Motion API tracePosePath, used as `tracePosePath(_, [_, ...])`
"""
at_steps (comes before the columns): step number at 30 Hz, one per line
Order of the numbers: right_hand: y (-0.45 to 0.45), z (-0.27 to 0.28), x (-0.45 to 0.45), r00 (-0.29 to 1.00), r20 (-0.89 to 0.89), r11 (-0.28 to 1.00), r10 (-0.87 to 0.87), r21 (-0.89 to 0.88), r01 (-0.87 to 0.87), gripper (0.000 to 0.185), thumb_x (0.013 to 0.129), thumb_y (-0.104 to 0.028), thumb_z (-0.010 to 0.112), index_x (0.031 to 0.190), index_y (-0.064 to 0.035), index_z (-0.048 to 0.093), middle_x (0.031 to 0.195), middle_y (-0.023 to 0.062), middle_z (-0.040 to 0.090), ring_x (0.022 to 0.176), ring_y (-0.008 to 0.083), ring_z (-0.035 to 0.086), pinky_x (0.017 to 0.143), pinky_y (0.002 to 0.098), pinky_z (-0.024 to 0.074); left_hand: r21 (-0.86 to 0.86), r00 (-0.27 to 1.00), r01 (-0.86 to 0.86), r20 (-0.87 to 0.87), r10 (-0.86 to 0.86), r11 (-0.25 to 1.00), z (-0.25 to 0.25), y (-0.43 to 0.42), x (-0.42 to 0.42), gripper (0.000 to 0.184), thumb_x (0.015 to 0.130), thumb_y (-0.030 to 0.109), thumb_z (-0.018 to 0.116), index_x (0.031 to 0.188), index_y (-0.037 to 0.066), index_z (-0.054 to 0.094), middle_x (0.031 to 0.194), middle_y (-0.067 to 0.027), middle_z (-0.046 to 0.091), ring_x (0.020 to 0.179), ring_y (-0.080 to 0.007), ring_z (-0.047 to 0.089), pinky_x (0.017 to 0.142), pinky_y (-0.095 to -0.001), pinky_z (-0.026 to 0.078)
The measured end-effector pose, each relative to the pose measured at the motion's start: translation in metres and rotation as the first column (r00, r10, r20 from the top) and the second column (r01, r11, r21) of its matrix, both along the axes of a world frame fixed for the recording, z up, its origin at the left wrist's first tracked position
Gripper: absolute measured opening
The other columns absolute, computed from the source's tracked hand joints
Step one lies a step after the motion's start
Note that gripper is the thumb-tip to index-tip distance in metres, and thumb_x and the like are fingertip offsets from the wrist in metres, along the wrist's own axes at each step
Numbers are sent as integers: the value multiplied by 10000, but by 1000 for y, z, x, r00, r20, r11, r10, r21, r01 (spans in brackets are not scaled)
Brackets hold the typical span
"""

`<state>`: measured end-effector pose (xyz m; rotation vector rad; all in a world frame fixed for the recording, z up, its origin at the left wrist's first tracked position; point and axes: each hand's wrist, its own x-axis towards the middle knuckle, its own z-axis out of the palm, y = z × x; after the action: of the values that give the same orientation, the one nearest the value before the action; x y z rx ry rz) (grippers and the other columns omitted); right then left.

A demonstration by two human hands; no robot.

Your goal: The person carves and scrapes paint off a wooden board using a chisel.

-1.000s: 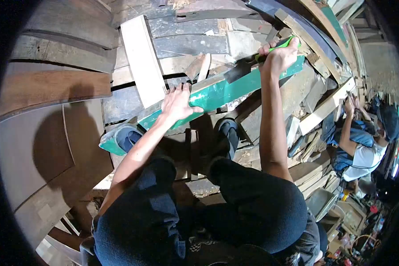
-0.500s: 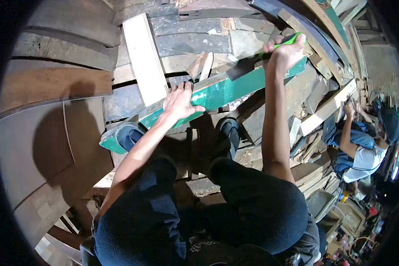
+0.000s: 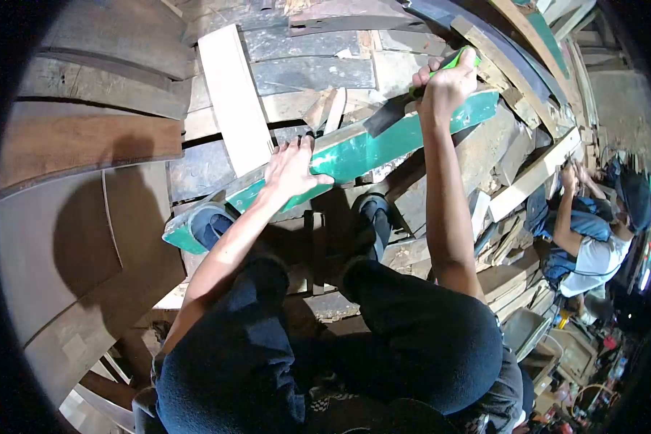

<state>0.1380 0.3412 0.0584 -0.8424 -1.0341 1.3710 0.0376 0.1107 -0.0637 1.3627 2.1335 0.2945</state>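
Note:
A long green-painted wooden board (image 3: pixel 401 148) lies slanted in front of my feet. My left hand (image 3: pixel 291 168) grips its left part, fingers over the far edge and thumb spread along the green face. In my right hand (image 3: pixel 445 87) is a handsaw (image 3: pixel 387 116) with a bright green and black handle, fingers wrapped round the grip. The saw's dark blade points left and down across the board's far edge. Whether its teeth touch the wood I cannot tell. Beside my left fingers lies a pale plank (image 3: pixel 235 98).
Rough planks (image 3: pixel 311 72) cover the ground, with small offcuts (image 3: pixel 333 108) on them. Long boards (image 3: pixel 499 65) lean at upper right. Brown panels (image 3: pixel 87 145) stand at left. A co-worker (image 3: pixel 589 239) crouches at right, hands on a pale board (image 3: pixel 535 177). My shoes (image 3: pixel 210 224) are close by.
My right hand has drawn the saw to the left and slightly upward in view; the blade tip now sits farther left. My left hand and the green board stay in place.

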Motion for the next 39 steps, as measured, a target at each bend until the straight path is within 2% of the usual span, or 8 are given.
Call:
tracePosePath(4, [9, 5, -2, 998, 56, 994, 0, 107, -6, 336, 1073, -370, 418, 936, -65, 394, 639, 86, 462, 413, 155, 408, 358, 312, 351, 7, 1000, -6, 29, 6, 1000, 5, 1, -4, 1019, 640, 532, 887, 1377, -32, 466, 1340, -295, 553, 1266, -472, 531, 1084, -532, 424])
tracePosePath(6, [13, 21, -1, 997, -56, 995, -50, -90, 45, 339, 1076, -371, 425, 930, -66, 401, 630, 72, 454, 414, 144, 418, 359, 307, 365, -26, 998, -6, 55, 7, 1000, 7, 2, -4, 1011, 631, 544, 887, 1373, -7, 477, 1321, -271, 577, 1297, -463, 509, 1097, -542, 413])
tracePosePath(8, [18, -1, 0, 999, 37, 992, -7, 122, 3, 332, 1072, -375, 441, 944, -71, 409, 625, 63, 455, 416, 139, 428, 360, 306, 379, -13, 999, -1, 53, 2, 1000, 3, 3, -5, 994, 632, 530, 891, 1352, -21, 484, 1295, -276, 585, 1255, -459, 539, 1069, -539, 431])
tracePosePath(16, [22, 14, -12, 1000, -1, 1000, -8, 21, 8, 351, 1077, -394, 456, 969, -62, 419, 600, 49, 441, 390, 136, 435, 335, 299, 357, -38, 998, -6, 63, 8, 999, 7, 2, -4, 1071, 619, 582, 877, 1401, -13, 452, 1348, -292, 549, 1309, -484, 492, 1108, -551, 398])
tracePosePath(18, [13, 2, -15, 997, 77, 991, 30, 127, -40, 325, 1070, -381, 476, 998, -65, 444, 584, 38, 438, 379, 125, 424, 329, 295, 340, -4, 1000, -19, 17, 19, 1000, -1, 0, -1, 1077, 621, 590, 873, 1405, -15, 450, 1380, -306, 526, 1330, -489, 473, 1132, -548, 376])
tracePosePath(20, [7, 0, -23, 996, 77, 999, 42, 8, -43, 280, 1069, -345, 481, 1021, -70, 459, 575, 40, 453, 348, 116, 413, 320, 293, 337, -33, 1000, -7, 24, 8, 999, -1, 0, 0, 1087, 624, 601, 866, 1414, -14, 443, 1397, -313, 510, 1336, -494, 466, 1134, -550, 372])
tracePosePath(33, [24, -9, -37, 959, 281, 991, 37, 111, -71, 309, 1062, -353, 504, 986, -55, 479, 510, 1, 429, 344, 104, 418, 307, 286, 334, 18, 1000, -4, 11, 4, 1000, -3, -2, -2, 1103, 626, 585, 871, 1427, -27, 424, 1386, -332, 510, 1313, -514, 477, 1113, -553, 394])
tracePosePath(39, [31, 17, -33, 986, 162, 998, 38, 38, -45, 347, 1072, -401, 456, 946, -83, 397, 595, 56, 431, 391, 144, 405, 355, 311, 353, -22, 999, -3, 38, 4, 1000, 0, -1, -3, 1102, 623, 597, 868, 1426, -20, 434, 1363, -315, 531, 1299, -499, 495, 1097, -552, 409])
